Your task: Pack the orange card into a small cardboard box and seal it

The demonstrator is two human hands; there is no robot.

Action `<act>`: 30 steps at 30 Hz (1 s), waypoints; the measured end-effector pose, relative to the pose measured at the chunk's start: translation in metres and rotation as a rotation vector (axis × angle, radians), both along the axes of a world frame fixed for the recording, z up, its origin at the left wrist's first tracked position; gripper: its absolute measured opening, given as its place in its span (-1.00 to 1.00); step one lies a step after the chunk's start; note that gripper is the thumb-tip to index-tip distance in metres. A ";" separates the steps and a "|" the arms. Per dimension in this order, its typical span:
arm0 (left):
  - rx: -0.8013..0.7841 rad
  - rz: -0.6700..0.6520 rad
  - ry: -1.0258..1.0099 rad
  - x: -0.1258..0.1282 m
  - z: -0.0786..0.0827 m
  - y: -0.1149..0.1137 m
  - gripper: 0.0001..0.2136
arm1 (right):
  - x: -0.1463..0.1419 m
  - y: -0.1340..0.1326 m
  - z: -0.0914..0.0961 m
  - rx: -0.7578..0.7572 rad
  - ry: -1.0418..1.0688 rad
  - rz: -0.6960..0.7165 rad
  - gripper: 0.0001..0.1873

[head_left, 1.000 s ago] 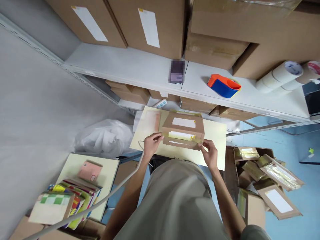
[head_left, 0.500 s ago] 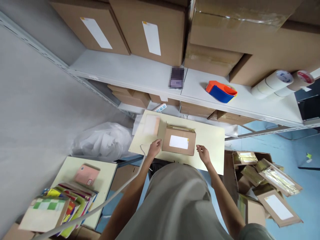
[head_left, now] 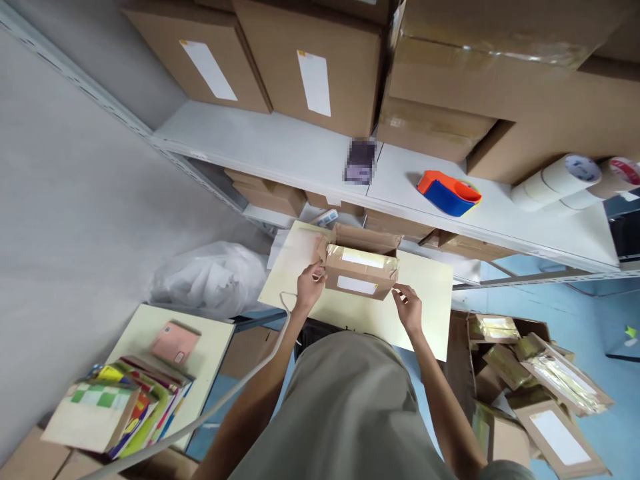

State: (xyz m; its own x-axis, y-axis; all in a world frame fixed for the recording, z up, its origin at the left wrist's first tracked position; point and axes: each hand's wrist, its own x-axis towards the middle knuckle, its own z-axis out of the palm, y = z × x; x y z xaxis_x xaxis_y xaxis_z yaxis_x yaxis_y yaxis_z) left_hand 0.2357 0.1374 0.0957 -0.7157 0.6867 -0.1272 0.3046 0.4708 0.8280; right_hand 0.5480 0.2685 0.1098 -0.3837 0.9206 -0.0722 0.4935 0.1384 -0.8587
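A brown cardboard box (head_left: pixel 345 272) stands on the cream work table (head_left: pixel 427 280), its lid section partly raised and a gap showing behind it. Shiny clear tape and a white strip cover its upper edge, and a white label is on the side facing me. My left hand (head_left: pixel 311 288) is closed at the box's left edge, fingers curled against the cardboard; a small pale detail at the fingers is unclear. At the lower right corner, my right hand (head_left: pixel 409 307) pinches the box with its fingertips. A blurred, pale pinkish packet (head_left: pixel 306 243) lies left of the box.
A blue-and-orange tape dispenser (head_left: pixel 450 193) and tape rolls (head_left: pixel 557 180) sit on the shelf (head_left: pixel 260 143) ahead. Taped parcels (head_left: pixel 555 373) fill a carton at right. Stacked books (head_left: pixel 145 407) occupy the left side table (head_left: pixel 135 330). A pale cable (head_left: pixel 240 383) crosses near my left arm.
The box's lid section has tilted up, so its taped edge and the gap behind now show. Both hands have moved in from beside the box onto its edges.
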 end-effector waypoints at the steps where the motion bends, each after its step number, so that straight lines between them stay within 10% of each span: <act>1: -0.012 -0.003 -0.002 0.001 -0.001 -0.001 -0.61 | 0.000 -0.002 -0.002 0.005 -0.013 0.009 -0.51; 7: -0.267 -0.028 -0.149 0.015 -0.007 -0.019 -0.69 | 0.002 -0.014 -0.030 -0.058 -0.159 0.080 -0.44; 12: -0.049 0.036 0.217 0.041 0.028 -0.033 -0.46 | 0.007 -0.010 -0.013 0.045 -0.144 -0.020 -0.42; 17: -0.017 -0.429 0.398 0.057 0.059 0.009 -0.54 | -0.017 0.026 0.022 0.205 -0.052 0.187 -0.52; 22: -0.095 -0.509 0.459 0.048 0.059 0.040 -0.54 | -0.046 0.072 0.019 0.179 -0.046 0.394 -0.47; 30: -0.174 -0.559 0.454 0.034 0.051 -0.012 -0.63 | -0.057 0.082 -0.009 0.237 -0.115 0.366 -0.44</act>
State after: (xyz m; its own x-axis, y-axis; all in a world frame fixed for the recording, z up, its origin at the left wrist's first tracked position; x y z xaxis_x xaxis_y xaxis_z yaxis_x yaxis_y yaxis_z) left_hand 0.2701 0.1250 0.1470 -0.2727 0.9612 -0.0421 0.8320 0.2576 0.4913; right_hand 0.4906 0.3503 0.1007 -0.6892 0.7218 0.0632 0.4654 0.5078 -0.7249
